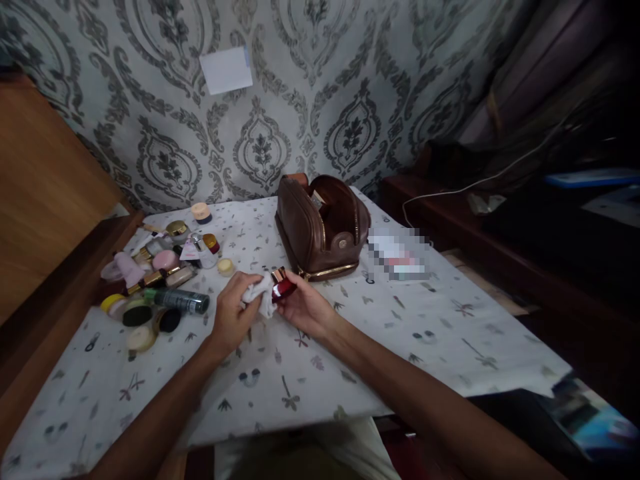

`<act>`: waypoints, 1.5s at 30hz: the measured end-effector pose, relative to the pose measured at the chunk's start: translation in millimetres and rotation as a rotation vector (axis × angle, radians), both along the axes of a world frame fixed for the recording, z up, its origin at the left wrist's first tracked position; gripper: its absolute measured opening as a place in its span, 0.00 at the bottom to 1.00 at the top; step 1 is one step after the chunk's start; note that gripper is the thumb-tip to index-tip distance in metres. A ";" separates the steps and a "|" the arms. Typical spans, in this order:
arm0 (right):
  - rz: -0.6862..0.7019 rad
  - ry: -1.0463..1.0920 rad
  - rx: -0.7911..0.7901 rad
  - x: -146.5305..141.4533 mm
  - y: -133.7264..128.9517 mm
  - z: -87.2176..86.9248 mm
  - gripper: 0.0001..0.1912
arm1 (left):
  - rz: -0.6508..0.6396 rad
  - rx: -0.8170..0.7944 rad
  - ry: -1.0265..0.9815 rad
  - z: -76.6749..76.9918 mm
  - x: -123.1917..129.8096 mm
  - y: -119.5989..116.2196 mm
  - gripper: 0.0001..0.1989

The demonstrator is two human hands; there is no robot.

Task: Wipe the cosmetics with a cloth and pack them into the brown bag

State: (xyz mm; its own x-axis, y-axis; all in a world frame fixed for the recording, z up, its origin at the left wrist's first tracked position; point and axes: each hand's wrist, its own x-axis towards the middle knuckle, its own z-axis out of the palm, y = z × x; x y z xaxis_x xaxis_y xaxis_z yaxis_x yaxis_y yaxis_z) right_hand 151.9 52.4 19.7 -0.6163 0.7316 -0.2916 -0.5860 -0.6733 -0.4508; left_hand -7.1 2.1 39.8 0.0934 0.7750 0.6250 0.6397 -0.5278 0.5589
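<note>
My left hand point(235, 310) is closed on a crumpled white cloth point(261, 293), which could also be a tissue. In my right hand point(310, 309) is a small dark-red bottle point(283, 289) with a gold-coloured collar, held tilted between thumb and fingers. The cloth meets the bottle's left side. Just beyond both hands stands a brown toiletry bag point(305, 233), its zipped top gaping; its inside is mostly in shadow. A small cream-coloured jar point(225, 267) sits beyond my left hand.
Several cosmetics crowd the table's left side, among them a dark green tube point(183, 301), a pink-lidded jar point(165, 260) and a peach-lidded jar point(201, 212). A blurred-out item point(400, 253) lies right of the bag. A patterned cloth point(425, 347) covers the table.
</note>
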 end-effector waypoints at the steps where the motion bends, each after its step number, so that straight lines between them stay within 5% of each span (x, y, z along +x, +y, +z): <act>1: -0.005 -0.011 0.007 -0.5 -0.4 -0.3 0.07 | 0.031 -0.003 -0.015 0.4 -0.5 0.5 0.11; 11: -0.012 0.093 -0.055 -1.0 4.0 -1.9 0.15 | -0.126 0.060 0.199 -3.2 3.0 -4.7 0.13; 14: -0.023 0.102 0.000 0.3 0.7 2.0 0.11 | -0.141 0.041 0.148 -2.8 0.8 -3.1 0.13; 21: 0.010 -0.006 0.004 0.5 -3.1 2.6 0.09 | 0.050 0.001 -0.029 1.0 -4.8 3.5 0.11; 29: -0.027 0.050 -0.001 -2.0 3.2 -7.0 0.10 | -0.104 0.012 0.210 -3.4 -1.1 -3.6 0.13; 33: -0.008 0.099 0.009 -1.7 1.9 -4.5 0.12 | -0.145 0.002 0.138 -2.5 -0.3 -2.8 0.12; 40: -0.036 0.027 -0.017 -0.6 -3.9 1.0 0.07 | 0.040 -0.041 -0.029 -1.0 -6.2 3.4 0.10; 45: -0.012 0.056 -0.038 0.5 -2.4 2.9 0.09 | -0.134 0.051 0.163 -2.7 -3.1 -1.6 0.13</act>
State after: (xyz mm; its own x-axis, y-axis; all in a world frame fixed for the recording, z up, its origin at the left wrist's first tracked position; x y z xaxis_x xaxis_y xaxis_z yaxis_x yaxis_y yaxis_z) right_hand 152.4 50.0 22.6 -0.6234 0.7282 -0.2846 -0.6178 -0.6819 -0.3916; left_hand -10.2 0.5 37.1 0.2966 0.7169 0.6310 0.6418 -0.6389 0.4242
